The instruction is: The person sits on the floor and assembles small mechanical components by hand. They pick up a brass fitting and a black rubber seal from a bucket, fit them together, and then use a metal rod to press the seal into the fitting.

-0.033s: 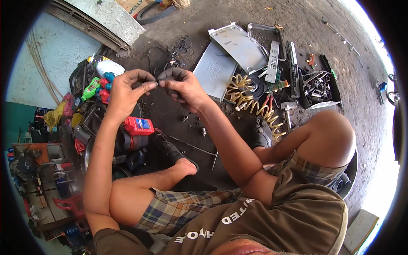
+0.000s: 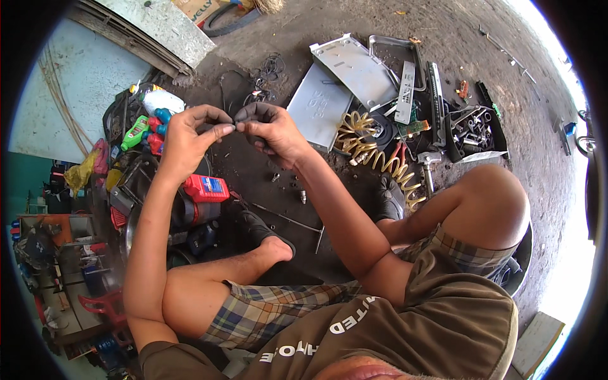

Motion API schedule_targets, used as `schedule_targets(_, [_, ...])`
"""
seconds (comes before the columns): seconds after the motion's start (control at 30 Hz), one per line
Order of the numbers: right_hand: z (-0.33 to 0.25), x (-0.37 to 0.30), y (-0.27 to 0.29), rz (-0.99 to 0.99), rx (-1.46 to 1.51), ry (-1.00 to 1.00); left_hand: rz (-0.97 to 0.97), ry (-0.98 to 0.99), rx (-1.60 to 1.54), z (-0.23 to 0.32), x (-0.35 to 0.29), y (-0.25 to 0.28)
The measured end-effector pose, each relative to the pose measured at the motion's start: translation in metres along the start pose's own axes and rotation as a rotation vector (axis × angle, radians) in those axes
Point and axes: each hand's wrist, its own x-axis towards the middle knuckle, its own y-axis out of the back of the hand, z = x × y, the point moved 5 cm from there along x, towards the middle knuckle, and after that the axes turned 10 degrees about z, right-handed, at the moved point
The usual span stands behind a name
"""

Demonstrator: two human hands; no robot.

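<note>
My left hand [image 2: 200, 134] and my right hand [image 2: 273, 132] meet fingertip to fingertip in front of me, above the dark floor. Both are closed in a pinch, with blackened fingers. Whatever sits between the tips is tiny and mostly hidden; I cannot make it out. Below them on the ground lie a small metal fitting [image 2: 303, 197] and a smaller metal piece [image 2: 276, 177]. A long T-shaped metal rod [image 2: 288, 219] rests between my feet. Left of my hands stands a red plastic bottle [image 2: 206, 189], close beside my left forearm.
A coiled yellow air hose [image 2: 389, 161] and a hammer [image 2: 430, 166] lie to the right, near a black tray [image 2: 500, 144] of sockets and wrenches. Flat silver metal panels [image 2: 358, 75] lie beyond. A green bottle [image 2: 135, 132] and other containers crowd the left.
My fingers have shifted very slightly where they meet, with the pinch kept. Everything around them looks the same.
</note>
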Motion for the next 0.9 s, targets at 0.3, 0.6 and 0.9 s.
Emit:
schedule_targets(0.3, [0.010, 0.006, -0.003, 0.049, -0.214, -0.019, 0.085, -0.151, 0.216, 0.016, -0.005, 0.001])
schedule_targets(0.6, [-0.040, 0.047, -0.038, -0.222, -0.224, -0.191, 0.259, -0.354, 0.341, 0.052, 0.001, 0.028])
schedule_targets(0.9, [-0.114, 0.072, -0.051, -0.356, -0.840, -0.100, 0.304, -0.342, 0.367, 0.073, 0.024, 0.023])
